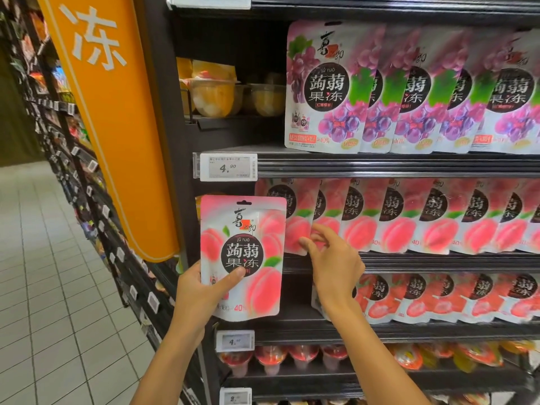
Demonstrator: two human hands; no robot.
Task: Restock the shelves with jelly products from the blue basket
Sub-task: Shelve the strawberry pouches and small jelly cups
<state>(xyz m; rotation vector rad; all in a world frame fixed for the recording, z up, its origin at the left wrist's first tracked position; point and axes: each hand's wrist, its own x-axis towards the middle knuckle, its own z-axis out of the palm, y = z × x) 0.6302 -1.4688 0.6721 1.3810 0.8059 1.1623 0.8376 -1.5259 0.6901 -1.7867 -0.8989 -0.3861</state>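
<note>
My left hand grips a pink peach jelly pouch by its lower left edge, thumb across the front, holding it upright in front of the left end of the peach shelf. My right hand reaches to the row of peach jelly pouches on that shelf, fingers spread and touching the front pouch at the row's left end. The blue basket is out of view.
Purple grape jelly pouches fill the shelf above, with clear fruit cups to their left. Red pouches and jelly cups sit below. Price tags hang on shelf edges. An orange sign stands left, beside a tiled aisle.
</note>
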